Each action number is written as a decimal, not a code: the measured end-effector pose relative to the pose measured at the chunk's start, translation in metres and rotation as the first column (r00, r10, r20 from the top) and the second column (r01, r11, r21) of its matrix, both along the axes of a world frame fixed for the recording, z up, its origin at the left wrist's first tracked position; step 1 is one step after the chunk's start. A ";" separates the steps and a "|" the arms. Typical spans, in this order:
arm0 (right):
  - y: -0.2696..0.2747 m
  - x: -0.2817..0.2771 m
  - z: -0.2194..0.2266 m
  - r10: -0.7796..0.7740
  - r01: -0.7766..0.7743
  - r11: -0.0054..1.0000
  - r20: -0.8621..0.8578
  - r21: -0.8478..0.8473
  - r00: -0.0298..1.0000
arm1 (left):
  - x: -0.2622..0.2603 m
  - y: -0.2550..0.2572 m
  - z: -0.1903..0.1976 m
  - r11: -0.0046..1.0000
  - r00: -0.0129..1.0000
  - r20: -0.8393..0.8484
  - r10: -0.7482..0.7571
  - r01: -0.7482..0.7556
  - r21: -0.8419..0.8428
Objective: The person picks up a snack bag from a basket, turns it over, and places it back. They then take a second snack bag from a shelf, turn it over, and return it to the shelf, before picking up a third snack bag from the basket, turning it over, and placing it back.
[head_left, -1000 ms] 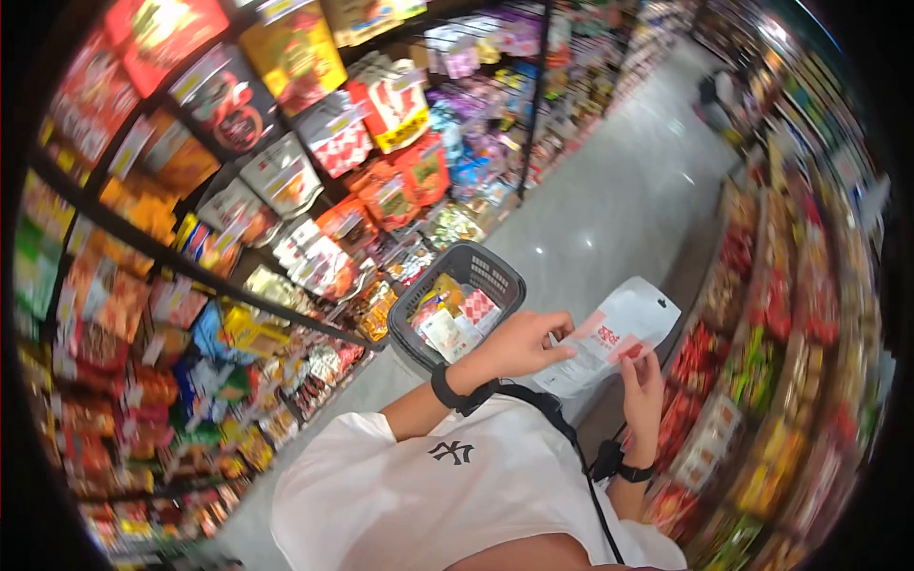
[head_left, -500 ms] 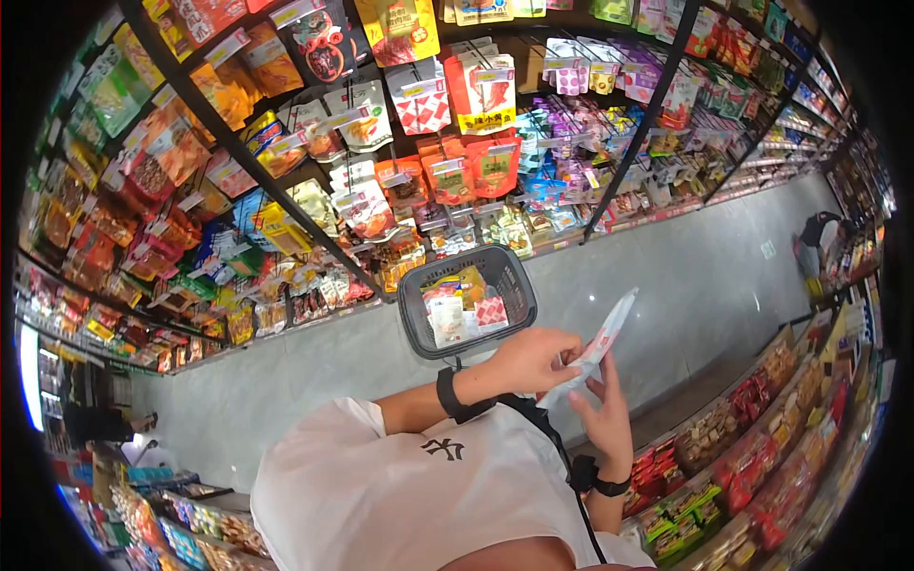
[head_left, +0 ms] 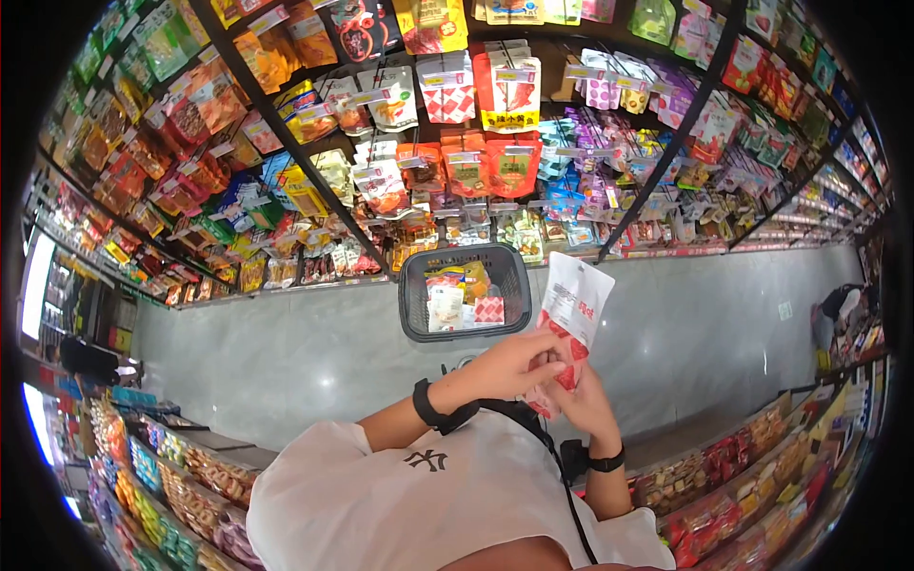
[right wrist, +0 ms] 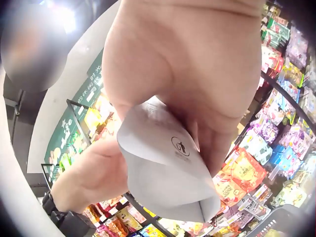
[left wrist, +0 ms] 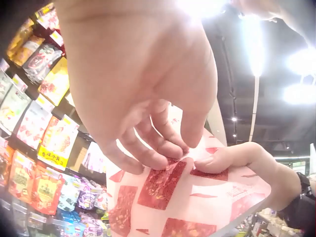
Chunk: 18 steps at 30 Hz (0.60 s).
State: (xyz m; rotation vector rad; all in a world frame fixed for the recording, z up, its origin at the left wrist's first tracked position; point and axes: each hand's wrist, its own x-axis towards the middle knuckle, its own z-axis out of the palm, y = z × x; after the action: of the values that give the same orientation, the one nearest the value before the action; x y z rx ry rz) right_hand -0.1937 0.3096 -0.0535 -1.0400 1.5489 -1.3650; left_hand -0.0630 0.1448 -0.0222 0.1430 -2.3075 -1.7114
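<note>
A white snack bag (head_left: 574, 303) with red pictures on its lower part is between my two hands. My left hand (head_left: 517, 366) pinches the bag's near side, its curled fingertips meeting the red-printed film in the left wrist view. From the other side my right hand (head_left: 586, 404) grips the lower part, thumb (left wrist: 219, 159) lying on the printed face. In the right wrist view the bag's pale bottom end (right wrist: 165, 163) bulges out below the right palm, partly folded. Beyond the hands stands a dark grey shopping basket (head_left: 419, 330) with several snack packs in it.
Racks of hanging snack packs (head_left: 514, 171) line the far side of the grey aisle floor (head_left: 695, 333). Low bins of packaged snacks (head_left: 733, 519) run along the near right, and more bins (head_left: 176, 476) along the near left. A person (head_left: 838, 309) is far right down the aisle.
The bag has turned from tilting right, through edge-on, to having its printed face toward me and its top toward the racks. My view has swung round to face the racks.
</note>
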 end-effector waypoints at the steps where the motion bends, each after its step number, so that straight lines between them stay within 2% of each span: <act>1: -0.007 -0.006 -0.004 -0.004 0.005 1.000 0.022 -0.025 1.000 | -0.003 -0.006 0.000 0.997 0.998 -0.030 0.057 -0.058 -0.054; 2: -0.012 -0.012 -0.006 -0.009 0.011 0.999 0.045 -0.050 0.999 | -0.004 -0.012 -0.002 0.988 0.992 -0.062 0.110 -0.116 -0.106; 3: -0.017 -0.017 -0.003 0.007 -0.003 0.999 0.083 -0.048 0.997 | -0.006 -0.021 -0.007 0.968 0.983 -0.003 0.182 -0.180 -0.173; 6: -0.032 -0.038 0.007 0.052 -0.045 0.998 0.186 -0.043 0.981 | -0.015 -0.040 -0.012 0.882 0.925 -0.073 0.374 -0.379 -0.282; 7: -0.037 -0.046 0.008 0.074 -0.066 0.997 0.216 -0.044 0.974 | -0.019 -0.052 -0.021 0.880 0.935 0.006 0.356 -0.333 -0.339; 10: -0.054 -0.071 0.006 0.061 -0.054 0.998 0.230 -0.037 0.971 | -0.042 -0.071 -0.034 0.960 0.961 0.025 0.277 -0.277 0.042; 11: -0.059 -0.079 0.004 0.037 -0.031 0.999 0.228 -0.029 0.973 | -0.051 -0.082 -0.040 0.967 0.965 0.054 0.256 -0.256 0.006; 14: -0.077 -0.107 0.003 -0.073 0.084 0.994 0.147 -0.075 0.986 | -0.072 -0.100 -0.013 0.950 0.950 0.099 0.297 -0.304 0.066; 18: -0.104 -0.130 -0.003 -0.139 0.172 0.982 0.310 -0.083 0.941 | -0.096 -0.121 -0.015 0.949 0.946 0.091 0.310 -0.314 0.033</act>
State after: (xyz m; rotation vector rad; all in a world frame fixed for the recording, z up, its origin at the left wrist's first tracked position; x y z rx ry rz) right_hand -0.3242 0.2053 -0.0562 -0.7393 1.3613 -1.6500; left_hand -0.1590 0.0235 -0.0373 0.5696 -2.1604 -1.6230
